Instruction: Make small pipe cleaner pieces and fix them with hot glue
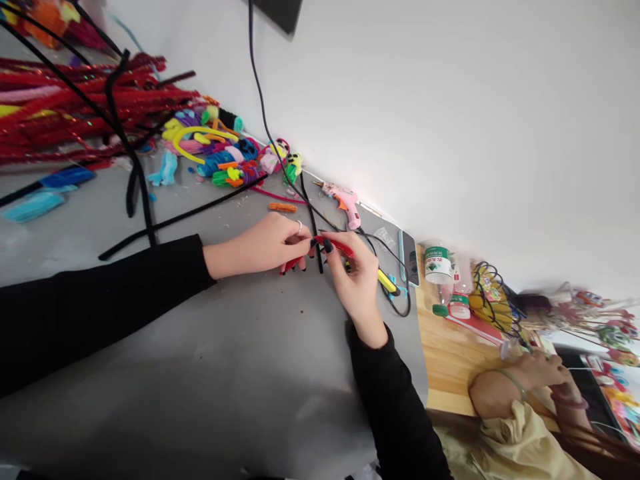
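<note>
Between my two hands is a red pipe cleaner (343, 247), curved, its ends partly hidden by fingers. My left hand (280, 247), with a ring on one finger, pinches it from the left. My right hand (356, 273) holds the other part, thumb and index finger pressed together on it. A black pipe cleaner (311, 207) lies on the grey table cover just behind the fingertips. The short orange bundle (283, 207) rests behind my left hand.
Red tinsel stems (90, 100) and colourful pipe-cleaner figures (220, 150) fill the back left. A pink glue gun (345, 203), a yellow cutter (387, 281), a phone (409, 259) and bottles (460, 297) are to the right. Another person's hands (540, 370) show at far right.
</note>
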The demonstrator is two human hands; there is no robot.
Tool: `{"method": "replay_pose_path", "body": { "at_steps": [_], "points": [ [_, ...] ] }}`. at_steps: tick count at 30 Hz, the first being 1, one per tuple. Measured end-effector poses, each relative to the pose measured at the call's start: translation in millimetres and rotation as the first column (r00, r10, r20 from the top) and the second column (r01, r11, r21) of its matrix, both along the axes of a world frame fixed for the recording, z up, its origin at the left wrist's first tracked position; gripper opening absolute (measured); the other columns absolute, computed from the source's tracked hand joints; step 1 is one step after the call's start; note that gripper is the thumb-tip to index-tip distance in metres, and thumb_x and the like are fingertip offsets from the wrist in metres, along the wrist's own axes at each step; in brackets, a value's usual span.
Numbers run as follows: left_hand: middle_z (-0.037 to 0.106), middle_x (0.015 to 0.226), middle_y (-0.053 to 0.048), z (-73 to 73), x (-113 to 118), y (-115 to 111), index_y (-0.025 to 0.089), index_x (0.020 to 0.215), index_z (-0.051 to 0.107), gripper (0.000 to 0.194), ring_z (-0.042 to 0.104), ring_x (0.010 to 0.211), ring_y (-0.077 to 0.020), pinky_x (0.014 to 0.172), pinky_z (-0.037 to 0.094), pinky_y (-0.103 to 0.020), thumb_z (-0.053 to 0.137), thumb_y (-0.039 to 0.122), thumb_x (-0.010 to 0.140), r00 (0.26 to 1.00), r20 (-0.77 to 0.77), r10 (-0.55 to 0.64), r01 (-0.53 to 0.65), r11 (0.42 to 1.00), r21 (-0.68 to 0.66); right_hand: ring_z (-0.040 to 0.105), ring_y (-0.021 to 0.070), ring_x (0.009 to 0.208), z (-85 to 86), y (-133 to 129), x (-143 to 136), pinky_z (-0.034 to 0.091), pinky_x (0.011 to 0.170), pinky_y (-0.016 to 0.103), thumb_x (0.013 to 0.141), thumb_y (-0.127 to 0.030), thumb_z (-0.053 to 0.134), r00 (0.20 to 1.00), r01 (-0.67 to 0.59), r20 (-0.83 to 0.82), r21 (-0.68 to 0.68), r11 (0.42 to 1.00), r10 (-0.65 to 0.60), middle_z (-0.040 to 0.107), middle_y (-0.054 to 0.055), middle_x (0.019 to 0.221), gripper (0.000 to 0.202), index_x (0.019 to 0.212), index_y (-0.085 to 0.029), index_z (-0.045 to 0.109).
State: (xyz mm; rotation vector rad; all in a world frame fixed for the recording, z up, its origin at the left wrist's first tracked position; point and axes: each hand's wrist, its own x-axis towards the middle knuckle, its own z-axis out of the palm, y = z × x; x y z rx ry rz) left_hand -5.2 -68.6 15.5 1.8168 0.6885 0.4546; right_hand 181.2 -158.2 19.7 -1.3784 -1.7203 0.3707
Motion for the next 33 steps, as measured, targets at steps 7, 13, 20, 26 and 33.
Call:
{"method": "replay_pose_path", "body": {
  "at_steps": [7, 13, 20, 26, 33],
  "points": [
    [0.067, 0.06, 0.002, 1.3, 0, 1, 0.018, 0.068, 0.065, 0.029, 0.06, 0.048, -0.0118, 0.056, 0.046, -0.022, 0.052, 0.025, 0.093, 0.991, -0.005, 0.137, -0.136, 0.988, 0.078, 0.069, 0.0184, 0.113, -5.2, 2, 4, 0.058, 0.096, 0.035, 0.1, -0.017, 0.055, 0.987, -0.136, 0.084, 0.006, 0.991, 0.135, 0.071, 0.008, 0.124, 0.038, 0.133, -0.029, 0.071],
    [0.063, 0.057, 0.001, 3.1, 0, 1, 0.018, 0.07, 0.061, 0.032, 0.06, 0.051, -0.0127, 0.055, 0.044, -0.022, 0.048, 0.027, 0.098, 0.987, 0.017, 0.157, -0.157, 0.988, 0.0, 0.059, 0.0225, 0.125, -10.9, 0, 1, 0.058, 0.1, 0.04, 0.1, -0.018, 0.055, 0.973, -0.178, 0.141, -0.035, 0.983, 0.181, 0.058, 0.011, 0.133, 0.054, 0.152, -0.033, 0.057],
    [0.064, 0.059, 0.0, 1.5, 1, -1, 0.019, 0.069, 0.057, 0.032, 0.061, 0.055, -0.0129, 0.056, 0.045, -0.021, 0.048, 0.028, 0.099, 0.984, 0.092, 0.15, -0.15, 0.989, -0.001, 0.058, 0.0235, 0.124, -7.1, -3, -2, 0.054, 0.106, 0.045, 0.102, -0.014, 0.047, 0.967, -0.173, 0.187, -0.015, 0.985, 0.173, 0.059, 0.01, 0.13, 0.053, 0.151, -0.031, 0.059],
    [0.062, 0.058, 0.001, -1.6, 1, -1, 0.02, 0.072, 0.056, 0.034, 0.06, 0.055, -0.0143, 0.055, 0.042, -0.023, 0.046, 0.038, 0.099, 0.985, 0.1, 0.138, -0.152, 0.978, 0.144, 0.066, 0.0202, 0.11, -7.2, 0, -3, 0.057, 0.099, 0.04, 0.103, -0.026, 0.061, 0.99, -0.063, 0.127, 0.068, 0.996, 0.054, 0.066, 0.007, 0.114, 0.027, 0.128, -0.027, 0.073],
    [0.067, 0.064, 0.001, -1.5, 0, -3, 0.018, 0.094, 0.067, 0.029, 0.064, 0.058, -0.0156, 0.061, 0.045, -0.024, 0.046, 0.038, 0.098, 0.979, 0.121, 0.166, -0.184, 0.97, 0.158, 0.069, 0.0172, 0.102, -11.6, 2, -6, 0.061, 0.084, 0.032, 0.102, -0.017, 0.057, 0.998, -0.031, 0.056, 0.111, 0.993, 0.025, 0.071, 0.007, 0.113, 0.029, 0.124, -0.027, 0.072]
  ]
}}
